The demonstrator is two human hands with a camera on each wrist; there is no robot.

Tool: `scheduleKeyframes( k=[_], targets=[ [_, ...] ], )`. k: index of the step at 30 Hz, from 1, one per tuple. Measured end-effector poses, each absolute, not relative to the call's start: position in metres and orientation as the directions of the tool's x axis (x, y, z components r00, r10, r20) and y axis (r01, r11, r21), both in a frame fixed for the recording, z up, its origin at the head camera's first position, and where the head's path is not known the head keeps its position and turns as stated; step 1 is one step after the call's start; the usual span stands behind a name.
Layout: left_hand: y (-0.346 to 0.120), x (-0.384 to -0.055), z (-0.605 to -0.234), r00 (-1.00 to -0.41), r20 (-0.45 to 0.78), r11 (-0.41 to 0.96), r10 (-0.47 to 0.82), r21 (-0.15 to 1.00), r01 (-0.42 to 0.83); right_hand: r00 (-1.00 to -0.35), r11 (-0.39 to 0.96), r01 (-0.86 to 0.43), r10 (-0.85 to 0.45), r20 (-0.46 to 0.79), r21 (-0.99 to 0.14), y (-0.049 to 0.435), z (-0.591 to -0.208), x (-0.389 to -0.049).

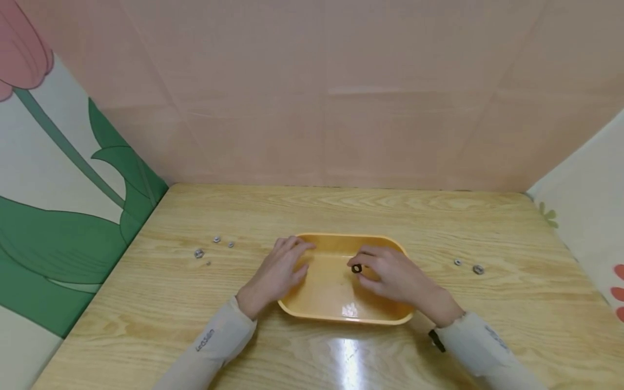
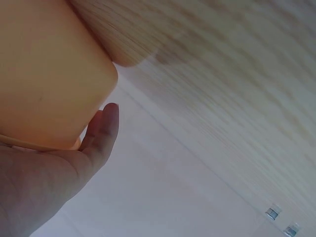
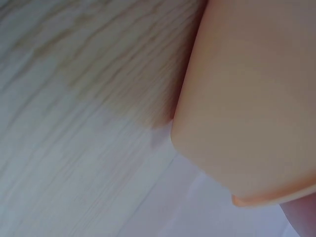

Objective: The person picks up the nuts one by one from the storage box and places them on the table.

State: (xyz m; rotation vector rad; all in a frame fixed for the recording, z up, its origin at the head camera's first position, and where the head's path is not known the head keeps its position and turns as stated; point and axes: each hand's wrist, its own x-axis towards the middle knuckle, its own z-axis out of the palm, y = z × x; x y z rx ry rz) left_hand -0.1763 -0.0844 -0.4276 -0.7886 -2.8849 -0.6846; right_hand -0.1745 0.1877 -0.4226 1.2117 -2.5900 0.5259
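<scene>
A yellow rectangular tray (image 1: 324, 284) with rounded corners lies on the wooden table between the hands. My right hand (image 1: 392, 273) reaches in over its right side and pinches a black nut (image 1: 353, 269) between thumb and fingers, above the tray floor. The left hand (image 1: 280, 271) lies over the opposite rim, its fingers loosely bent inside the tray and nothing between them. In the left wrist view the tray's outer wall (image 2: 49, 74) stands beside that hand. The right wrist view is mostly tray wall (image 3: 247, 98); the nut is hidden there.
Several silver nuts lie to the left of the tray, a larger one (image 1: 199, 253) among them. On the right lie a small nut (image 1: 457, 262) and a larger nut (image 1: 478, 269). A pink wall covering (image 1: 322, 135) rises behind the table (image 1: 273, 206).
</scene>
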Motion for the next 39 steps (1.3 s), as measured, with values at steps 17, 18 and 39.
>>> scheduleKeyframes(
  k=[17, 18, 39],
  targets=[
    [-0.084, -0.175, -0.426, -0.87, 0.172, 0.77, 0.461, 0.41, 0.489, -0.644, 0.629, -0.754, -0.655, 0.396, -0.187, 0.203, -0.41, -0.176],
    [-0.084, -0.175, -0.426, -0.871, 0.172, 0.771, 0.461, 0.409, 0.489, -0.651, 0.635, -0.749, -0.651, 0.39, -0.19, 0.205, -0.409, -0.176],
    [-0.085, -0.176, -0.427, -0.867, 0.185, 0.765, 0.463, 0.411, 0.497, -0.721, 0.713, -0.673, -0.573, 0.389, -0.196, 0.232, -0.394, -0.176]
  ],
)
